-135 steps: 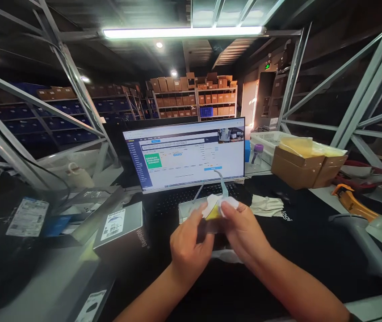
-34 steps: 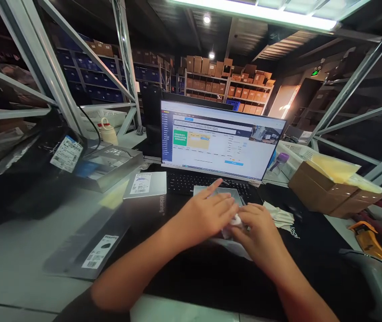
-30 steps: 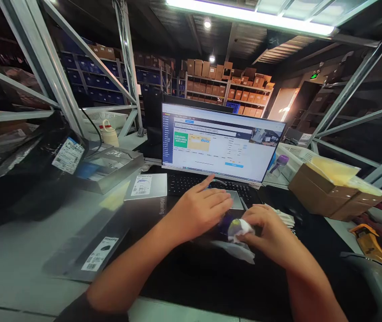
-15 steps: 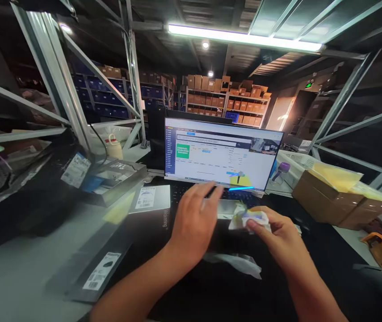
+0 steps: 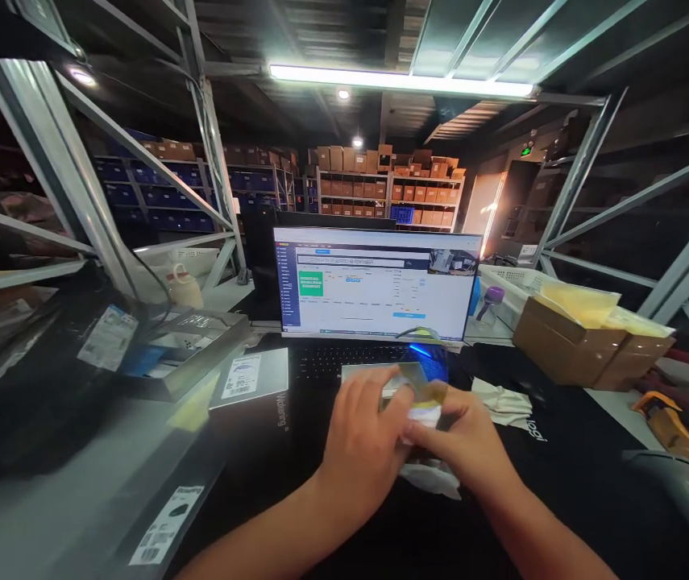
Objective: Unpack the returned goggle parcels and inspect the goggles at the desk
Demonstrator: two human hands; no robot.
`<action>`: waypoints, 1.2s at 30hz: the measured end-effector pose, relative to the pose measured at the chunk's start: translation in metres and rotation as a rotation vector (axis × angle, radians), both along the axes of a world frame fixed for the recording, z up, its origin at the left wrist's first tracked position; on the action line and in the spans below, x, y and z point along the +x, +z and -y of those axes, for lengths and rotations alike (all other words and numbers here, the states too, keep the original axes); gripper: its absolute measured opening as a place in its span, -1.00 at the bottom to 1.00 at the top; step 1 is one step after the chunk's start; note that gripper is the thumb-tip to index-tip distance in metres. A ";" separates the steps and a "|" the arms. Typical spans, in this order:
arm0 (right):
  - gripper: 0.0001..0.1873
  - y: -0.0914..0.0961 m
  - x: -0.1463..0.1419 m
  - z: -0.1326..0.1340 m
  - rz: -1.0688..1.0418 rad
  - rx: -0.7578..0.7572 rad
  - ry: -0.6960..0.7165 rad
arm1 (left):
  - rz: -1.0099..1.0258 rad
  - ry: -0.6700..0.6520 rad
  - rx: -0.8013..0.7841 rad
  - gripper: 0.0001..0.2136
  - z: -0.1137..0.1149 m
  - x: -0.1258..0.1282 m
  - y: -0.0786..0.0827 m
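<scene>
My left hand (image 5: pixel 363 439) and my right hand (image 5: pixel 462 441) meet above the black desk mat (image 5: pixel 562 475), both closed on a small white and yellow packet (image 5: pixel 421 401). The packet is blurred and partly hidden by my fingers. A crumpled clear wrapper (image 5: pixel 434 477) lies on the mat just below my hands. Right behind them are the black keyboard (image 5: pixel 332 356) and the lit monitor (image 5: pixel 374 282).
Grey product boxes (image 5: pixel 251 385) and a dark labelled bag (image 5: pixel 102 342) lie left. A white cloth (image 5: pixel 504 399), an open cardboard box (image 5: pixel 579 338), an orange tool (image 5: pixel 670 423) and a purple-capped bottle (image 5: pixel 490 302) sit right. Metal rack struts (image 5: pixel 66 177) frame both sides.
My right hand lifted the packet off the mat half a second ago while my left hand reached toward the keyboard. Now both hands are back together on it, lower and nearer me.
</scene>
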State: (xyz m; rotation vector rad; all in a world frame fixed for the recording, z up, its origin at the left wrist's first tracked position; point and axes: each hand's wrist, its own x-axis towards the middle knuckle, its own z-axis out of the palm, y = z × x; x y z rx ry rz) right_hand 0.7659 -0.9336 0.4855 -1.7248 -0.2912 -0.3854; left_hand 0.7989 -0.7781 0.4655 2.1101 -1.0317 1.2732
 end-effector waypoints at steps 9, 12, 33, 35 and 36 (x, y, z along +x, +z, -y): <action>-0.66 0.017 0.017 0.038 -0.252 0.706 0.113 | 0.020 -0.206 0.134 -0.64 -0.002 0.015 0.006; -0.71 0.012 0.021 0.020 -0.208 0.845 0.109 | 0.038 -0.135 0.063 -0.75 0.003 0.017 0.001; -0.65 -0.002 0.022 0.000 -0.169 0.954 0.199 | 0.283 -0.056 0.049 -0.88 0.006 0.028 -0.010; -0.66 -0.011 0.020 -0.013 -0.115 0.873 0.166 | 0.252 -0.027 0.042 -0.91 0.004 0.028 -0.011; -0.66 -0.014 0.019 -0.017 -0.103 0.827 0.155 | 0.255 -0.015 0.034 -0.93 0.002 0.029 -0.010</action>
